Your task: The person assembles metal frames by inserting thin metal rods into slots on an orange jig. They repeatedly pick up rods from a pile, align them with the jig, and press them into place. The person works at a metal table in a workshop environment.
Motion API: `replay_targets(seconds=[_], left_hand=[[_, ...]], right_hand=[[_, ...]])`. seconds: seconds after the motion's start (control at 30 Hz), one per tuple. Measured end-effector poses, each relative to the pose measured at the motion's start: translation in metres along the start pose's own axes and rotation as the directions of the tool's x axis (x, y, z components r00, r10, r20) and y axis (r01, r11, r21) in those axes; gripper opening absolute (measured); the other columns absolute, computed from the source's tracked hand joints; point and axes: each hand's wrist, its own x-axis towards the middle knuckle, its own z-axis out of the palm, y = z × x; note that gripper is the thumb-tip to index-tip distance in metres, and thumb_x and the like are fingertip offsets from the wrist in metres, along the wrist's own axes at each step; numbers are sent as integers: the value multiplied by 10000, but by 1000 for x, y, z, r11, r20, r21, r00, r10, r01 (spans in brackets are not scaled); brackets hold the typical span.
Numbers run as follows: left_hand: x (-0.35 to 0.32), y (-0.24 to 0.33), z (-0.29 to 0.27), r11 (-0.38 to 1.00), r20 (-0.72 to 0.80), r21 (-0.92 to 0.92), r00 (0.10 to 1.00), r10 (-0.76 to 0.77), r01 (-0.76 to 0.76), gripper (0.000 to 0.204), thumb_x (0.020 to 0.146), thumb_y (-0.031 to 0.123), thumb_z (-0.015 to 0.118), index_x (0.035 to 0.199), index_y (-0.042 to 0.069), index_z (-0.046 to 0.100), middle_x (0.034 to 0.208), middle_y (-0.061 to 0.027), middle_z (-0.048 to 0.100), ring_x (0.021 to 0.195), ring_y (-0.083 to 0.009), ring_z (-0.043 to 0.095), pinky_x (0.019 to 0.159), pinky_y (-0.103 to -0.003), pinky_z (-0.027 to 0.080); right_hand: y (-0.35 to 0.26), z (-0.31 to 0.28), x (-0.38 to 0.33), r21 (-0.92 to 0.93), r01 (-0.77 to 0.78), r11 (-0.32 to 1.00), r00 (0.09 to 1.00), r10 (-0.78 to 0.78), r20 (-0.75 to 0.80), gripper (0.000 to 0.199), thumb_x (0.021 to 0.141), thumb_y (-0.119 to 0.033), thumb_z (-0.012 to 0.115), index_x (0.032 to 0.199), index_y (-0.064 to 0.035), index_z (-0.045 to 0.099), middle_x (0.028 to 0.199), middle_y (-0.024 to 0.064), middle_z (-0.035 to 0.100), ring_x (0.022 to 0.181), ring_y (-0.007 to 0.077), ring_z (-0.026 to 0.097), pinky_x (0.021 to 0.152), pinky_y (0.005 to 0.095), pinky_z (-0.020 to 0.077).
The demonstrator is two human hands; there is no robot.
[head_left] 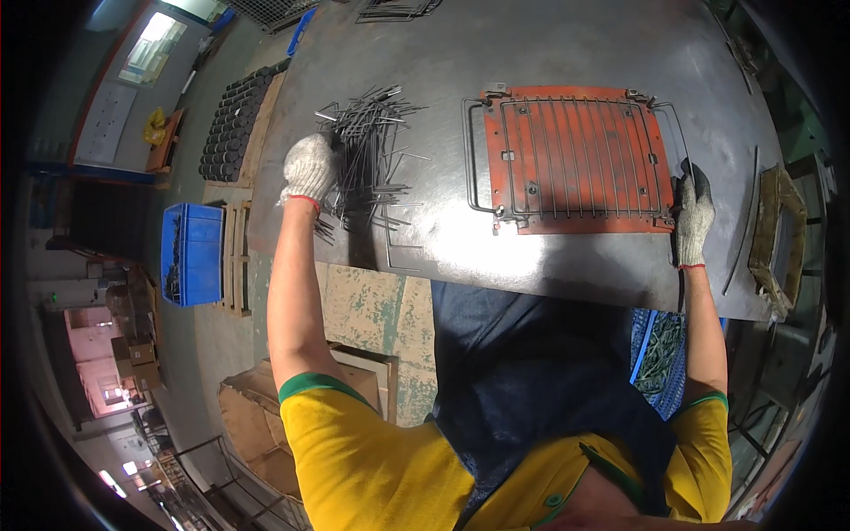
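Note:
My left hand [310, 166], in a white knit glove with dark fingers, is at the left edge of a loose pile of bent metal rods [363, 142]. Its fingers curl in toward the rods, and whatever they grip is hidden. Toward the right of the table lies a red metal plate fixture [580, 159], with a wire grid [580, 115] of curved bars laid over it. A U-shaped rod [469, 164] sticks out from its left side. At the fixture's right edge, my gloved right hand [694, 217] closes round a bent rod [680, 128] that runs up to the far right corner.
The metal table [425, 53] carries more wire frames [398, 9] at its far edge. A long thin rod [744, 221] and a wooden frame [779, 234] are at the right. Blue crates [195, 257] [660, 354] stand at the left and below the table. A cardboard box [257, 425] is lower left.

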Motion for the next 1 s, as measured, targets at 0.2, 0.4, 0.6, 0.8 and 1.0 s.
replay_targets(seconds=[0.2, 0.4, 0.6, 0.8, 1.0], left_hand=[[-8, 41, -67, 977, -118, -200, 988, -102, 77, 266, 858, 329, 645, 970, 102, 724, 858, -153, 710, 826, -291, 694, 734, -428, 518], [-12, 180, -100, -234, 116, -963, 990, 75, 130, 347, 909, 189, 654, 1148, -55, 592, 914, -128, 653, 775, -237, 667, 688, -361, 548], [-39, 330, -60, -682, 257, -465, 823, 506, 565, 222, 952, 126, 563, 1113, -27, 556, 922, -137, 646, 799, -242, 679, 722, -373, 590], [-36, 387, -43, -404, 253, -768, 815, 521, 497, 157, 944, 103, 535, 909, -23, 623, 784, -100, 643, 694, -162, 645, 599, -276, 537], [-9, 405, -40, 233, 214, -963, 903, 372, 133, 232, 882, 208, 637, 1007, 14, 647, 851, -129, 661, 724, -206, 657, 590, -338, 504]], right_hand=[[-37, -3, -6, 38, -182, 982, 976, 176, 128, 422, 955, -250, 589, 1308, -24, 542, 1021, 98, 684, 730, 112, 642, 547, 259, 478], [-62, -56, -7, -209, 235, 949, 972, -224, 75, 432, 954, -249, 579, 1344, -74, 517, 1187, 123, 650, 1035, 185, 649, 862, 308, 516], [-105, -28, -93, 65, 230, 971, 849, -233, 474, 439, 907, -164, 630, 1327, -75, 538, 906, 35, 680, 789, 112, 630, 755, 275, 536], [-111, -34, -89, 132, -255, 958, 896, 183, 404, 254, 948, -205, 588, 1151, -73, 662, 851, 11, 655, 700, 48, 585, 559, 209, 495], [-83, -26, -67, 120, -140, 983, 930, 89, 356, 289, 971, -279, 559, 1137, -58, 641, 899, 78, 691, 742, 117, 668, 585, 275, 543]])
